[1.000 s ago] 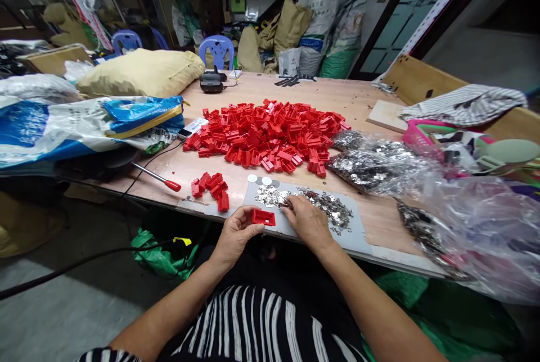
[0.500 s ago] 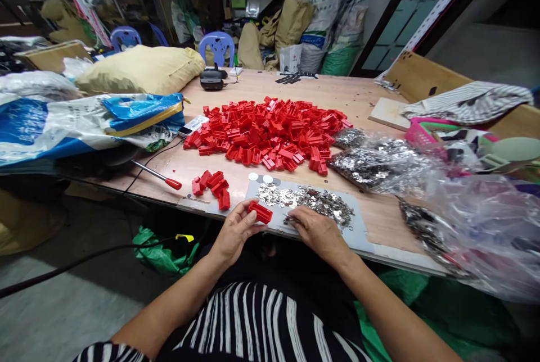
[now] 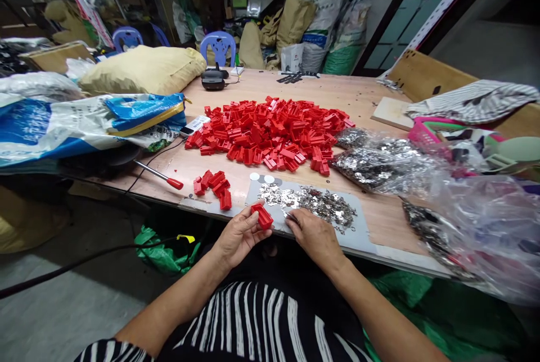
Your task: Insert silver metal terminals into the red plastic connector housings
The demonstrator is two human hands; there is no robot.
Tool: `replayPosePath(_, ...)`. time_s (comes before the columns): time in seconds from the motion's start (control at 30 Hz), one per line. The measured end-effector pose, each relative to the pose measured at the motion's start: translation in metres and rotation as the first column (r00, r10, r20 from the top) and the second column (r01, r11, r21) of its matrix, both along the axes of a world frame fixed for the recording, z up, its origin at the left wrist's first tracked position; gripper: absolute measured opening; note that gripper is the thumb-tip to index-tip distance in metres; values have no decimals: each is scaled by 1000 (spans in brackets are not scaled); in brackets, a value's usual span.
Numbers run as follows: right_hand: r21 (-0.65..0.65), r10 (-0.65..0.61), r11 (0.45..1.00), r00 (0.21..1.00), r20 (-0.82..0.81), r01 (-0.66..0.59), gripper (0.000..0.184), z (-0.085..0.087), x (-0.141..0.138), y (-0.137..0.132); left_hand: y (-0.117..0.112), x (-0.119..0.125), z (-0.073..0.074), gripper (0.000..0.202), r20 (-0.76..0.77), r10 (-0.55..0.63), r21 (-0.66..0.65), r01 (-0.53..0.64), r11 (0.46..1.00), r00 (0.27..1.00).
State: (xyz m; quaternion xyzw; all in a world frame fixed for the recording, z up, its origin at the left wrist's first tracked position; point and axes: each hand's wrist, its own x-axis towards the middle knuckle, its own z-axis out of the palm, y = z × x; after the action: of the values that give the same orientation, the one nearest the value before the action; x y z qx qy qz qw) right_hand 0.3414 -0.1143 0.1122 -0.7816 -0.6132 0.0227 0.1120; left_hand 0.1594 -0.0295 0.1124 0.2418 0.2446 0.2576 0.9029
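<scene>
My left hand (image 3: 239, 238) is closed around a red plastic housing (image 3: 262, 217), its hollow side facing up, at the table's front edge. Just to the right, my right hand (image 3: 316, 235) pinches a small metal piece (image 3: 289, 216) between thumb and fingers; its exact shape is too small to make out. Beyond both hands lies a grey mat (image 3: 358, 232) with loose shiny metal pieces (image 3: 312, 202) spread over it. Left of the mat sits a small group of red housings (image 3: 215, 185). A large heap of the same red housings (image 3: 270, 131) covers the middle of the table.
Plastic bags of metal pieces (image 3: 379, 162) lie to the right, beside a pink basket (image 3: 422, 130). A red-handled lever (image 3: 174, 183) juts over the left side, near a blue and white sack (image 3: 84, 123). A stuffed beige sack (image 3: 143, 68) rests behind it.
My right hand has drawn slightly back from the metal pieces, and the piece in its pinch now shows more clearly. The housing in my left hand has tilted a little.
</scene>
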Motion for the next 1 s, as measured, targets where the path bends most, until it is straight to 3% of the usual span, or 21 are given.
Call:
replayPosePath(0.13,139,12,990,970,-244,22,14,9,5,-1,-1,-1,0,45,-10,-37,-41,37,998,999)
replayPosePath(0.3,222,142,975,824,-548,-20,13,29,1,-2,-7,3,-2,39,7,-95,-59,95,994,995)
replayPosePath(0.43,282,241,954,814,-529,-99,14,34,-5,-1,-12,6,-5,33,24,-124,-56,125,991,992)
replayPosePath(0.6,328,370,915,807,-460,-233,15,29,-4,-1,-16,9,-7,23,8,-130,-86,130,988,991)
replayPosePath(0.77,335,453,884,776,-439,-326,17,25,1,-4,-17,11,-9,26,-33,-185,-51,183,982,982)
replayPosePath(1.0,367,475,868,777,-414,-334,17,28,5,-8,-19,12,-8,25,-37,-191,-52,189,981,981)
